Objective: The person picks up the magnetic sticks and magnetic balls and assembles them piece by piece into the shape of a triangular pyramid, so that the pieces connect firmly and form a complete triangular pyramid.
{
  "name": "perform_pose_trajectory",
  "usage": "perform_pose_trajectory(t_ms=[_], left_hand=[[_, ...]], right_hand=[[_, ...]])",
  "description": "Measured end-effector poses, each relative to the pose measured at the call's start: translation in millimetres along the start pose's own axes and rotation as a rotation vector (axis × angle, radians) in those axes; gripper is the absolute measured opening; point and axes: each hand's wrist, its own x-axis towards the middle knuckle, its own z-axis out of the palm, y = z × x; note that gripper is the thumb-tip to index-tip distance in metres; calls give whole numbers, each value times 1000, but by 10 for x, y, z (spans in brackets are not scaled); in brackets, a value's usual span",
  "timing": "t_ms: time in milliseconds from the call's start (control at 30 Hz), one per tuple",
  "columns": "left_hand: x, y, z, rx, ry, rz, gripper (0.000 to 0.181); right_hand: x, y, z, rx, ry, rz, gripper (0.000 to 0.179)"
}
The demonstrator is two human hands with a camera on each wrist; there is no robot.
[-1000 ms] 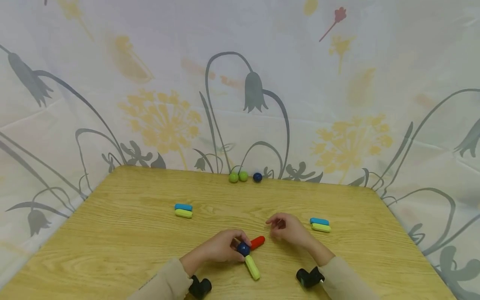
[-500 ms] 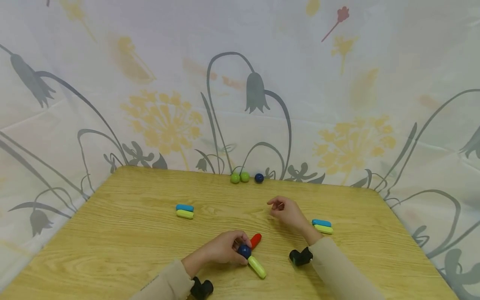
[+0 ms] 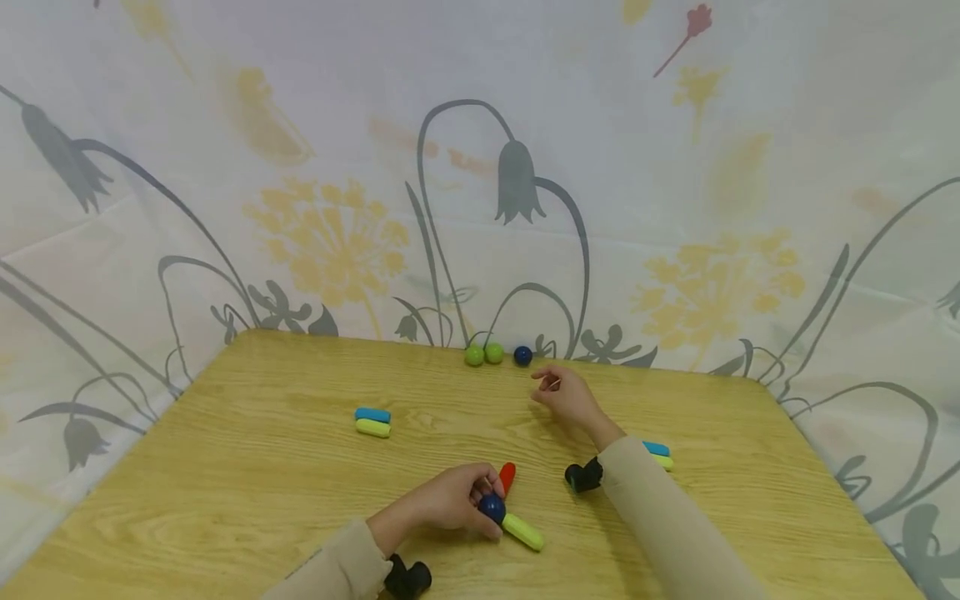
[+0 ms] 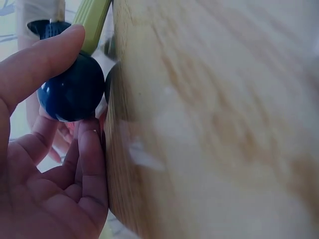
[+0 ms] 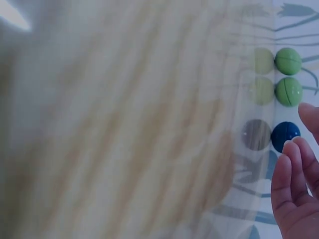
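Observation:
My left hand [image 3: 448, 500] pinches a dark blue ball [image 3: 492, 509] between thumb and fingers, low over the table. From that ball a yellow-green stick [image 3: 524, 532] extends toward the front right, and a red stick [image 3: 507, 477] points away at the back, partly hidden by the fingers. In the left wrist view the thumb lies across the ball [image 4: 75, 92], where the yellow-green stick [image 4: 93, 25] meets it. My right hand [image 3: 570, 400] holds nothing, fingers loosely bent, just in front of a second dark blue ball [image 3: 522, 356] at the table's back edge.
Two green balls [image 3: 474, 356] sit left of the far blue ball. A blue stick [image 3: 372, 414] and a yellow-green stick [image 3: 372, 428] lie together at left. A similar pair [image 3: 658, 454] is partly behind the right sleeve. A patterned cloth [image 3: 375, 167] rises behind the table.
My right hand has moved away across the table toward the far blue ball. The held ball has turned in my left hand, so its yellow-green stick swings rightward and its red stick points farther back.

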Motion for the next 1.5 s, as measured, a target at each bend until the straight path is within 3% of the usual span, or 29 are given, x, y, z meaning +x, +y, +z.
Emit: perform_pose_trajectory(t_ms=[300, 467, 733, 1000, 1233, 1500], left_hand=[[33, -35, 28, -9, -12, 10, 30], [36, -33, 51, -15, -20, 5, 31], [42, -30, 70, -11, -19, 9, 31], [69, -11, 77, -3, -5, 8, 31], [48, -11, 55, -1, 0, -7, 31], [24, -78, 37, -14, 21, -14, 32]], right_hand=[[195, -14, -45, 5, 15, 34, 37], [268, 36, -66, -10, -26, 57, 48], [325, 69, -111, -104, -79, 18, 65], [347, 33, -128, -120, -75, 63, 57], [247, 12, -124, -201, -165, -76, 36], [-34, 24, -82, -151, -204, -67, 35]])
